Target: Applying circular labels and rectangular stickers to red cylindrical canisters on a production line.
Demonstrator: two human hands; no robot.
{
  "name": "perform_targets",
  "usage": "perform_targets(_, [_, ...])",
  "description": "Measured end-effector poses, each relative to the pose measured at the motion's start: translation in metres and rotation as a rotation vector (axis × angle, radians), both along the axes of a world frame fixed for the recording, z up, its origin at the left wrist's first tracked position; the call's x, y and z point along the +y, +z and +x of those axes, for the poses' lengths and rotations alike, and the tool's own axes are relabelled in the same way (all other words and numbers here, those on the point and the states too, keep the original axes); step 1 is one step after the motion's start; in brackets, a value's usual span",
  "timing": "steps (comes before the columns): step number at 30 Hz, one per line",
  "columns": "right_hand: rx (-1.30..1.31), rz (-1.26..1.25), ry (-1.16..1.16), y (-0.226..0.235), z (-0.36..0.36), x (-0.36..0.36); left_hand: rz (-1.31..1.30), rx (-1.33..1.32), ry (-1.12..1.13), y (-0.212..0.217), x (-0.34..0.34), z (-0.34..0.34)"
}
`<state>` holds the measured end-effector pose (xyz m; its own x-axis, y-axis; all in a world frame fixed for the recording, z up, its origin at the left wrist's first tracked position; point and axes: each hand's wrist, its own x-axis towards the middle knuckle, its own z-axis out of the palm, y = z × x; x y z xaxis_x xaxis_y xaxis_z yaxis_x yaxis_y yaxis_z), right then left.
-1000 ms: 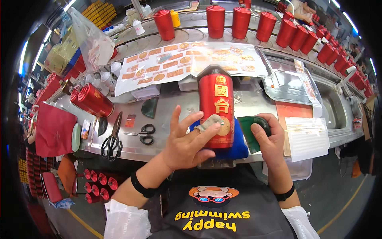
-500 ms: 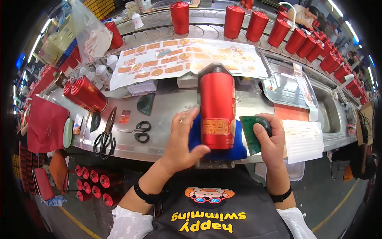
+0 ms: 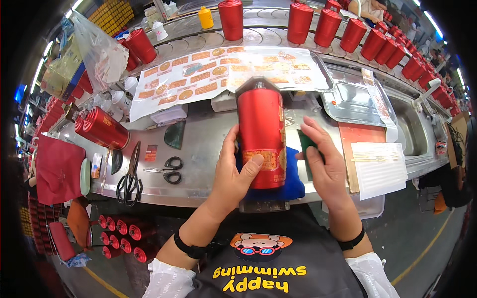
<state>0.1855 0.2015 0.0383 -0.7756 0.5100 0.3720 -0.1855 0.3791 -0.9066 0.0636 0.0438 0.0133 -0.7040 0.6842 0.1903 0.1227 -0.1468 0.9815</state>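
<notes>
A tall red canister [image 3: 261, 131] with a gold label stands upright on a blue cloth pad [image 3: 293, 181] at the near edge of the steel bench [image 3: 203, 144]. My left hand [image 3: 236, 171] wraps the canister's lower left side, thumb pressed on the label. My right hand [image 3: 323, 164] lies just right of the canister, its fingers over a dark green block [image 3: 307, 144] on the bench. The fingertips reach toward the canister's side.
Two scissors [image 3: 130, 176] [image 3: 169, 170] lie at the left. Two red canisters [image 3: 102, 128] rest on their sides beyond them. A plastic-covered sheet of labels [image 3: 223, 69] lies behind, and a row of red canisters [image 3: 348, 30] lines the back conveyor. White paper [image 3: 378, 169] sits at the right.
The canister has been turned, so its large gold label now faces away to the right. My left hand slid from the front to the lower left side. My right hand's fingers spread over the green block.
</notes>
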Motion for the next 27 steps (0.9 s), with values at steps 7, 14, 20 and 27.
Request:
perform_targets(7, [-0.093,0.296,-0.031,-0.011,-0.019,-0.011,0.042,-0.152,-0.002,0.003,0.0,0.0])
perform_targets(14, [-0.009,-0.178,0.07,0.005,-0.01,0.004,-0.039,-0.01,0.004,0.009,0.002,0.001])
perform_targets(20, [-0.133,-0.207,0.16,0.033,-0.011,0.038,-0.062,-0.081,0.005,0.015,0.008,0.004])
perform_targets(27, [-0.107,-0.191,0.183,0.022,-0.013,0.04,-0.067,-0.095,0.008,0.015,0.013,0.003])
